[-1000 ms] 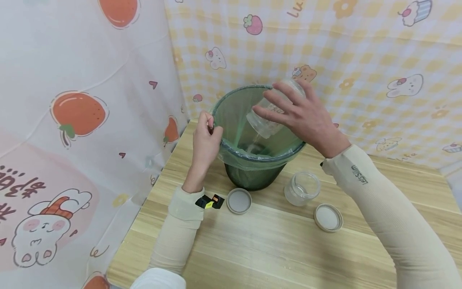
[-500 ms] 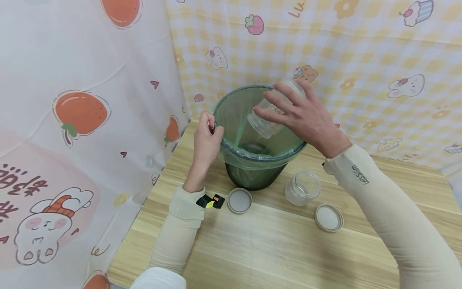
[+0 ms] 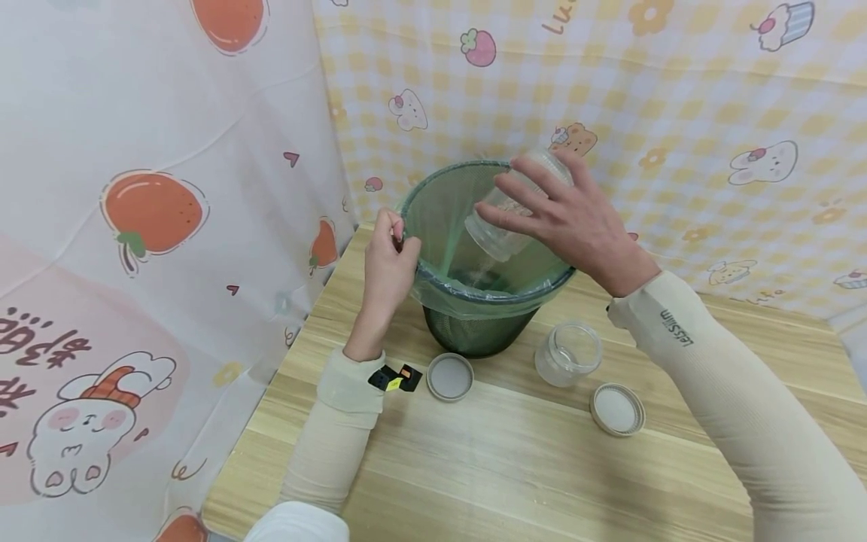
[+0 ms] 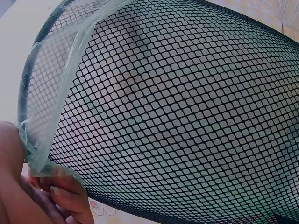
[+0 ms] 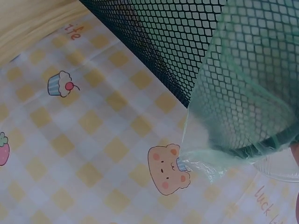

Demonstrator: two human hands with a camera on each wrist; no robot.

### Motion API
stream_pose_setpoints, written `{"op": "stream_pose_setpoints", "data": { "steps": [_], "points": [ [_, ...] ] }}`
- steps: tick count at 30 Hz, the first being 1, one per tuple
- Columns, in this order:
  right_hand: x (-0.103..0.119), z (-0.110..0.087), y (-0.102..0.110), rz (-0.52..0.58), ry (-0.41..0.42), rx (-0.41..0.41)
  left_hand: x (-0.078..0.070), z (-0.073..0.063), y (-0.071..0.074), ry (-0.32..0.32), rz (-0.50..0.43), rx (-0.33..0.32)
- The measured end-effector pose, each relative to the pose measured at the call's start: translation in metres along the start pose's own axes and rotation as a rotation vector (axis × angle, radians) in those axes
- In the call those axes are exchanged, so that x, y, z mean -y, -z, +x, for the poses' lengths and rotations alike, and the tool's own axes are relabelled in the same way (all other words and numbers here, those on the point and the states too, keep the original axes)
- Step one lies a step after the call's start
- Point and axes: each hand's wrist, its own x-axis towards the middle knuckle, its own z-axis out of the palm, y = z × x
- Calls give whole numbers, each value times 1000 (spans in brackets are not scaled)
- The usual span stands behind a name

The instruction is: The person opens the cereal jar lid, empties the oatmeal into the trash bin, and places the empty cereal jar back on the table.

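Note:
A dark mesh trash bin stands on the table, lined with a thin green plastic bag folded over its rim. At the left side of that rim, my left hand pinches the edge and the bag; the left wrist view shows the fingers curled there. Over the bin's mouth my right hand holds a clear jar tipped mouth-down to the left. Pale bits show inside the jar, and a faint stream of them falls into the bag. In the right wrist view only a sliver of that hand shows.
A second clear jar stands open on the wooden table, right of the bin. Two round lids lie nearby: one lid before the bin, another lid further right. Patterned cloth hangs close behind the bin.
Both hands stay nearly in place. The jar remains tipped; fewer pale bits show in it, and the falling stream, unseen half a second ago, shows faintly.

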Motion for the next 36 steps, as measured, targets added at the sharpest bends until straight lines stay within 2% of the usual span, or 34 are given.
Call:
{"op": "stream_pose_setpoints", "data": {
  "steps": [36],
  "points": [
    [0, 0, -1, -57, 33, -46, 1, 0, 0, 1, -9, 1]
  ]
}}
